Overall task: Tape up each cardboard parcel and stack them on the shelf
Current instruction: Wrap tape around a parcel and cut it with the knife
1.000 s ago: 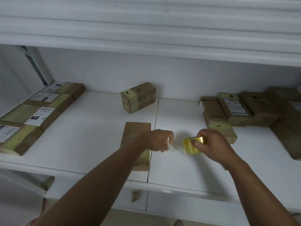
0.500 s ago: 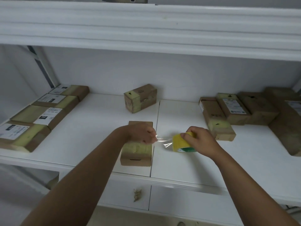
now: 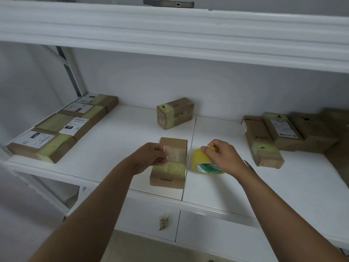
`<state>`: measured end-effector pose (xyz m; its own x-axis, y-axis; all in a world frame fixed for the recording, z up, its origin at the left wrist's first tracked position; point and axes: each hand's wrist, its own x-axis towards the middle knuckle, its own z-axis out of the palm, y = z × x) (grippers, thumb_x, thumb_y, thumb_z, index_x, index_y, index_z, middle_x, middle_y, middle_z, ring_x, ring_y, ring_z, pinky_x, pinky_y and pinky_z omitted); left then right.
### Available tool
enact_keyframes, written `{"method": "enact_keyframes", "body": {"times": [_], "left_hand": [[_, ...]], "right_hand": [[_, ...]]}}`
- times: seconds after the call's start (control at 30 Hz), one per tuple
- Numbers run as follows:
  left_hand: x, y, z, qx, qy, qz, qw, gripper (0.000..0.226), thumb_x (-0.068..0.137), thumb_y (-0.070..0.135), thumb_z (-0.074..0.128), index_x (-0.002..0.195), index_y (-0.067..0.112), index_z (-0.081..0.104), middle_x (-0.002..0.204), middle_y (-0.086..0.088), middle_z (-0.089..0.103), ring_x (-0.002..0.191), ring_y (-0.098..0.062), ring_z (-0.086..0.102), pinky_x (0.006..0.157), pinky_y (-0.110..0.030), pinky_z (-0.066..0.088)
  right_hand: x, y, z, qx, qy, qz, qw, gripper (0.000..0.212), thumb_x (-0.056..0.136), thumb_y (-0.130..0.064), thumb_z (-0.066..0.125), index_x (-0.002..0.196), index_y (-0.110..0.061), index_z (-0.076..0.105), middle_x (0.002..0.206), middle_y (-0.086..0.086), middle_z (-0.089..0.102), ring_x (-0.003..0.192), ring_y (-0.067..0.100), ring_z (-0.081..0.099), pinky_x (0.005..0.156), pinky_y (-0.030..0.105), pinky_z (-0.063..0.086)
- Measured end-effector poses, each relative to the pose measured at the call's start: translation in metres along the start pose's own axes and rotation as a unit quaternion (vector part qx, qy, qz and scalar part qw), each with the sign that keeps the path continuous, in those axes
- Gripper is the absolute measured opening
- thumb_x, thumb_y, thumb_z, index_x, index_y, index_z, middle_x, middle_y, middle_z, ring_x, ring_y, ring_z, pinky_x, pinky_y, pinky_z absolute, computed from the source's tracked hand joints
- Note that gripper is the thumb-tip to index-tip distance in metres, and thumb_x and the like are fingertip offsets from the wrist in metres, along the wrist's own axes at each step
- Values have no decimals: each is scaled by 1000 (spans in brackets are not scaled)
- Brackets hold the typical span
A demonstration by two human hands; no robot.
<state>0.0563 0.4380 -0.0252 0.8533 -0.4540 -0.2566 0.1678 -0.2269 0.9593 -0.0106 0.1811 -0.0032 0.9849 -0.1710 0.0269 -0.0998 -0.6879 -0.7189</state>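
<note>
Mid-taping: left hand [image 3: 151, 157] pinched the pulled tape end [image 3: 172, 153] over the parcel [image 3: 170, 165]; right hand [image 3: 221, 156] gripped the tape roll [image 3: 203, 163]. Next, probably: press strip down, tear.

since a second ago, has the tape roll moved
Yes. The tape roll in the right hand has come toward the shelf seam and now sits just right of it, closer to the parcel.

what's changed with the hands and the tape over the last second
The left hand has drawn the tape end leftward, away from the roll, until the strip spans the front parcel. The right hand has lowered the roll towards the shelf beside that parcel. Both grips are unchanged, and the other parcels lie as before.
</note>
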Motion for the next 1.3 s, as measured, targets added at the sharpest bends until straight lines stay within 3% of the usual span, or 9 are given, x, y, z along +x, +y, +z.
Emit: {"method": "enact_keyframes", "body": {"times": [0.17,0.33,0.43,0.57,0.67,0.8,1.0,1.17,1.3], "left_hand": [[-3,-8,-1,4,57,-7,998,14,99,9,57,86,8,61,84,-10,61,77,-19,58,73,-29,50],[1,-16,6,23,140,-8,990,28,95,0,47,70,9,53,69,-7,52,64,-18,49,63,-27,46],[1,-21,7,37,169,-1,985,27,93,-3,47,70,8,55,63,-4,52,59,-16,46,55,-21,44],[1,-28,9,48,192,3,980,18,94,5,55,79,9,62,74,-3,60,68,-15,54,69,-30,50],[0,-31,10,59,194,9,979,25,92,0,54,71,11,60,59,2,54,58,-12,48,58,-20,42],[0,-32,11,53,202,-4,978,15,93,2,58,87,15,64,53,5,54,55,-13,47,57,-20,41],[4,-14,2,125,243,26,962,28,96,11,59,123,19,62,76,0,61,76,-17,62,71,-25,48],[7,-1,-7,117,259,18,959,17,97,12,59,113,13,66,78,1,61,69,-12,61,61,-19,45],[4,5,-8,132,251,18,959,19,96,8,55,84,10,69,70,-2,60,58,-11,54,54,-15,42]], "right_hand": [[-4,-5,2,-15,-71,3,997,43,83,-52,71,114,-33,48,98,-1,56,87,17,57,74,32,46],[-6,-5,9,-65,-116,-53,990,57,76,-50,79,115,-40,38,90,-7,52,81,11,54,64,29,45],[-4,-4,12,-79,-111,-73,988,52,78,-50,77,112,-39,39,88,-12,50,78,7,51,63,30,43],[-2,-3,12,-95,-120,-77,985,51,77,-49,78,112,-37,44,90,-18,48,83,7,51,65,29,42],[0,-1,13,-105,-132,-73,983,50,75,-50,79,110,-37,44,92,-19,49,86,7,52,65,28,43],[1,0,15,-136,-148,-85,976,48,76,-52,78,109,-36,47,95,-17,50,90,10,53,68,28,45],[11,5,10,-304,-183,-93,930,54,80,-56,70,121,-27,52,112,-2,55,103,21,52,83,35,47],[15,6,4,-326,-156,-110,926,55,82,-60,64,130,-42,45,109,-3,57,107,22,55,81,32,46],[15,9,4,-362,-175,-91,911,60,88,-53,57,144,-47,34,120,0,56,117,25,52,89,35,47]]}}
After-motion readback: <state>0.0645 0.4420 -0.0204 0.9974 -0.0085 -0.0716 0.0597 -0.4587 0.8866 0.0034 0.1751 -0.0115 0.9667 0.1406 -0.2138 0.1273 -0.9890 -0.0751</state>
